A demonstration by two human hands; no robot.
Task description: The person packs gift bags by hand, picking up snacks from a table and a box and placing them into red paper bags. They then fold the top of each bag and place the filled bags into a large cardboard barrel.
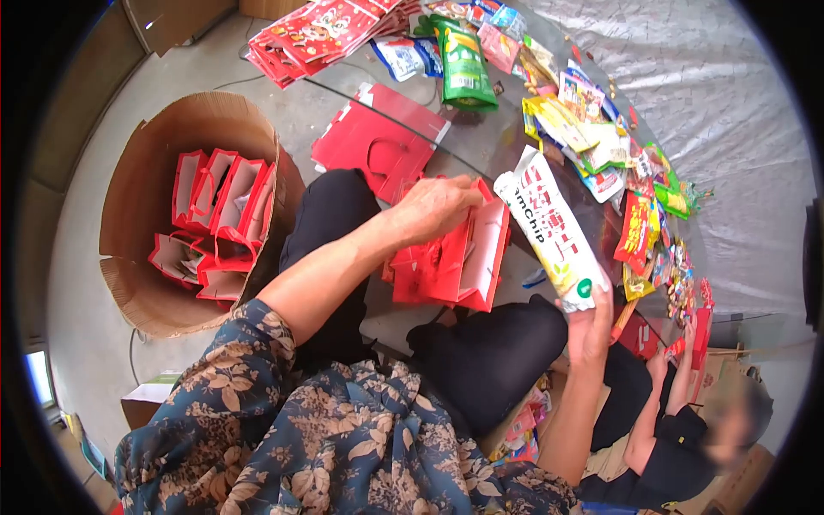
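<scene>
My left hand (pixel 438 209) is closed on the upper edge of a red gift bag (pixel 429 273), whose pale inside shows on the right. The bag stands between my knees. In my right hand (pixel 589 326) is the lower end of a long white snack packet (pixel 549 225) with red characters and a green spot. The packet leans just right of the bag's mouth, its top end pointing up and left. A flat red bag (pixel 382 146) lies beyond my left hand.
A round cardboard bin (pixel 137 215) at left holds several red bags (pixel 221 202). Printed red bags (pixel 330 34) are stacked at the top. Snack packets, among them a green one (pixel 465 69), spread along the table. A co-worker (pixel 687 438) sits at lower right, hands near another red bag.
</scene>
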